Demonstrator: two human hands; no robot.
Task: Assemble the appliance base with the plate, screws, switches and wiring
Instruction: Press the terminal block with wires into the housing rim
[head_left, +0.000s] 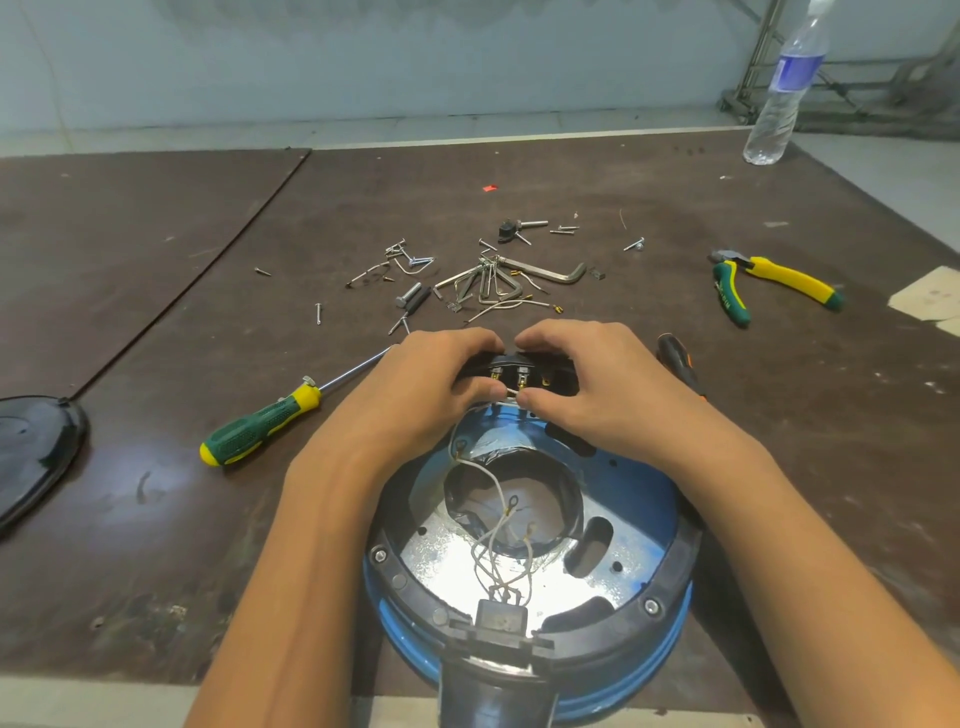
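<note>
1. Brown worktop, scuffed, fills my view.
2. Appliance base: blue shell with a black rim, open side up, at the near edge of the worktop between my forearms.
3. Black glossy cover lies at the far left, well apart from the base.
4. Left hand and right hand: both curled round the black switch block, held over the far rim of the base. Fingers are over its back, thumbs on its near side, thumb tips almost touching.
5. Water bottle stands upright at the far right corner.
6. Green-yellow screwdriver lies left of the base; pliers lie far right.
7. White wires loop across the base's central opening.
8. Hex keys and loose screws lie scattered beyond my hands.
</note>
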